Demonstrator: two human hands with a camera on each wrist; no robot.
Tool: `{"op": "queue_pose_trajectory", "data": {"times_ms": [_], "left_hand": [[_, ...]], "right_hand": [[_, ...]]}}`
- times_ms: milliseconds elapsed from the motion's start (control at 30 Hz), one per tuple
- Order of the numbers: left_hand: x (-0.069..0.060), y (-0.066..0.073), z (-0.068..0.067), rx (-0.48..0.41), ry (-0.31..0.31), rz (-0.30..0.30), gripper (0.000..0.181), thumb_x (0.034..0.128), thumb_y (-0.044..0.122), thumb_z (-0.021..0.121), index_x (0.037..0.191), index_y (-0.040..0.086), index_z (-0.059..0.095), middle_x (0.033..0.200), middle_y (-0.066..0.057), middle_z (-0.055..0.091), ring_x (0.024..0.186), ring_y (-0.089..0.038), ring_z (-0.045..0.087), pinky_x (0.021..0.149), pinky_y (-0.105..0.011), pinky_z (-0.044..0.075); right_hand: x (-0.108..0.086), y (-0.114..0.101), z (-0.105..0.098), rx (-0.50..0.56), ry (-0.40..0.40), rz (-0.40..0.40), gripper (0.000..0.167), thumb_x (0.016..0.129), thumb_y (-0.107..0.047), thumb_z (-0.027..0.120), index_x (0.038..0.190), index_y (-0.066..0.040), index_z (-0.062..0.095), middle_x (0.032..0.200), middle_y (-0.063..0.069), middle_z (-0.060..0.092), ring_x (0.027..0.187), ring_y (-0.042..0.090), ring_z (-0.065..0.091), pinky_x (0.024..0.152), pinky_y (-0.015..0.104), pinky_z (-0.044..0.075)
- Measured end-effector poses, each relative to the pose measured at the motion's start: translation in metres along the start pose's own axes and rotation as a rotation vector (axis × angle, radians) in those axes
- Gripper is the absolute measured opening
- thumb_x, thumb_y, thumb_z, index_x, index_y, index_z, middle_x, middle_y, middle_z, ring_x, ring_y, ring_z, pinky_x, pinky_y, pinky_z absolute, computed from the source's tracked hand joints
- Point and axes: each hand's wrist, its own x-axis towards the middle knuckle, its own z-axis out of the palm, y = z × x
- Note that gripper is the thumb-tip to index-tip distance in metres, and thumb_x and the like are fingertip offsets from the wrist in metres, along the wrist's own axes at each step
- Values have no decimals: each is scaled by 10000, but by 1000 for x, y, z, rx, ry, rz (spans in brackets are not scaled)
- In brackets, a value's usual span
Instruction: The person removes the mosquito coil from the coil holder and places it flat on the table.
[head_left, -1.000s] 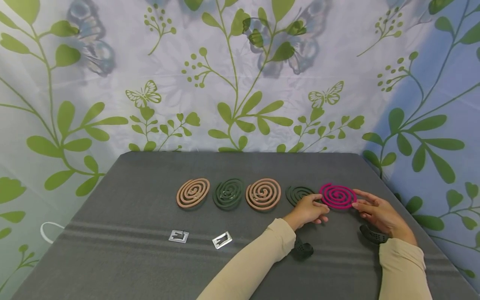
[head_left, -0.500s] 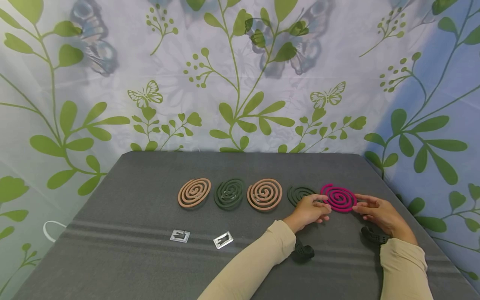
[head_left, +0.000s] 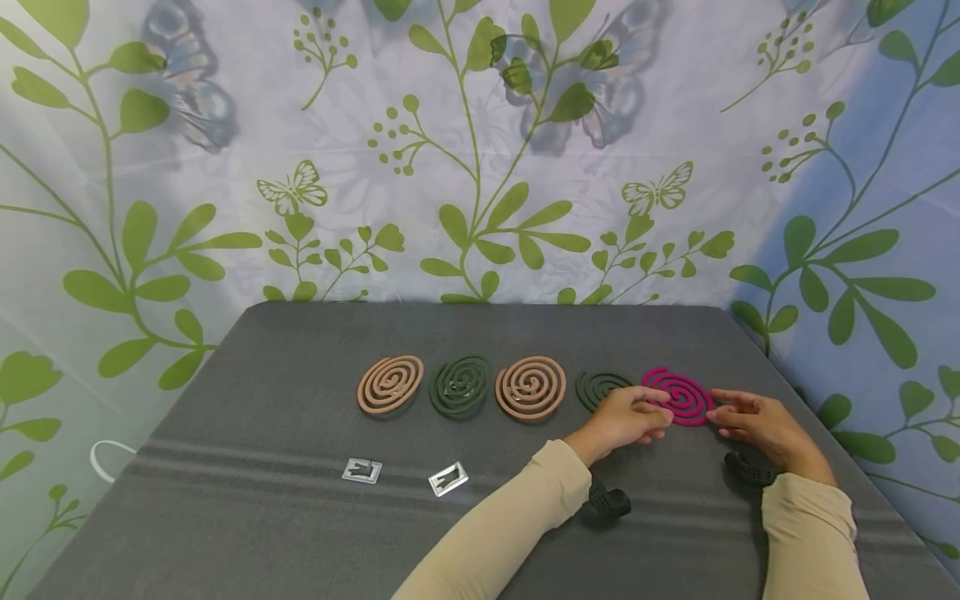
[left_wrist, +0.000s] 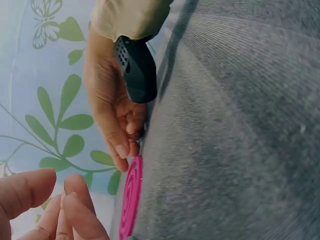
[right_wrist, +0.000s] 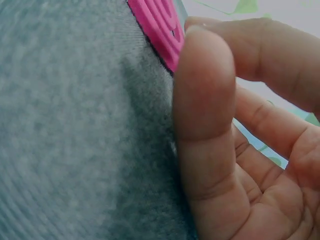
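Note:
In the head view a pink spiral coil [head_left: 682, 398] lies at the right end of a row of coils. My right hand [head_left: 768, 429] pinches its right edge between thumb and fingers; the right wrist view shows the thumb [right_wrist: 205, 100] beside the pink rim [right_wrist: 162, 40]. My left hand [head_left: 622, 423] hovers over the coil's left side, its fingers loosely bent and holding nothing; from the left wrist the pink coil [left_wrist: 131, 200] is seen apart from these fingers. A dark green coil [head_left: 600, 387] is partly hidden behind the left hand.
Left of the hands are a tan coil [head_left: 530, 389], a green coil [head_left: 460, 387] and another tan coil [head_left: 390, 384]. Two metal stands [head_left: 362, 471] [head_left: 448, 479] lie nearer the front of the grey table [head_left: 300, 533]. A patterned curtain hangs behind.
My left hand has moved slightly right, further over the pink coil's left side. The coil has shifted slightly towards me, with my right hand still at its edge.

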Motion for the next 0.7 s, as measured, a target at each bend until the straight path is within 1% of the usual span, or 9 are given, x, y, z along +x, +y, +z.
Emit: {"op": "queue_pose_trajectory", "data": {"times_ms": [100,200,333,400,467,500,567,633,700], "left_hand": [[-2,4,-3,-4,-25,18,321,1021,60,758,1341,38,740,883,62,736,787,-130,744,721,-262,611],[-4,8,-7,-11,-48,39,329,1030,53,743,1358,26,725,947,9,769,870,-198,774,784,-286,627],[-6,15,-14,-16,-85,82,348,1047,42,717,1391,-2,696,1111,-94,799,1035,-341,779,848,-309,633],[-6,18,-19,-6,-107,106,353,1056,39,704,1405,-10,682,1157,-104,792,1086,-381,764,873,-319,633],[-8,21,-23,19,-125,124,364,1062,50,700,1421,-2,673,1178,-88,786,1141,-407,743,889,-318,629],[-8,23,-26,38,-131,134,366,1064,58,700,1425,5,674,1182,-79,784,1131,-384,751,888,-310,627],[-9,26,-29,77,-135,151,368,1065,74,703,1429,18,677,1173,-47,782,1085,-304,768,883,-298,623],[-11,28,-33,98,-132,159,371,1063,85,711,1429,29,684,1167,-25,780,1009,-187,767,887,-301,620],[-13,31,-36,110,-131,166,370,1061,91,716,1427,39,689,1179,-16,780,941,-74,732,898,-311,620]], "right_hand": [[0,1,0,-9,-6,-10,644,1065,-29,657,1491,295,300,985,-85,713,868,8,681,761,240,615],[-1,-2,1,-29,8,-4,666,1077,-74,659,1516,275,299,1022,-93,696,866,36,672,767,250,614],[-4,-11,2,-52,51,-15,649,1095,-148,657,1547,213,361,1018,-160,669,848,66,656,754,257,604],[-5,-16,2,-37,74,-37,526,1095,-159,663,1538,75,503,991,-195,669,837,72,650,741,251,595],[-6,-20,1,-12,76,-70,352,1099,-143,658,1449,-167,635,993,-201,696,835,74,644,731,243,586],[-6,-22,1,2,74,-87,315,1100,-126,653,1374,-283,664,997,-205,706,833,76,639,725,239,581],[-6,-27,0,25,64,-119,381,1102,-94,643,1232,-452,637,1003,-194,719,831,81,636,718,236,577],[-6,-32,1,26,49,-137,431,1104,-87,638,1186,-509,606,1011,-191,717,845,73,644,724,231,574],[-7,-37,2,8,43,-145,406,1106,-98,641,1233,-481,599,1014,-176,709,868,54,661,739,223,575]]}}
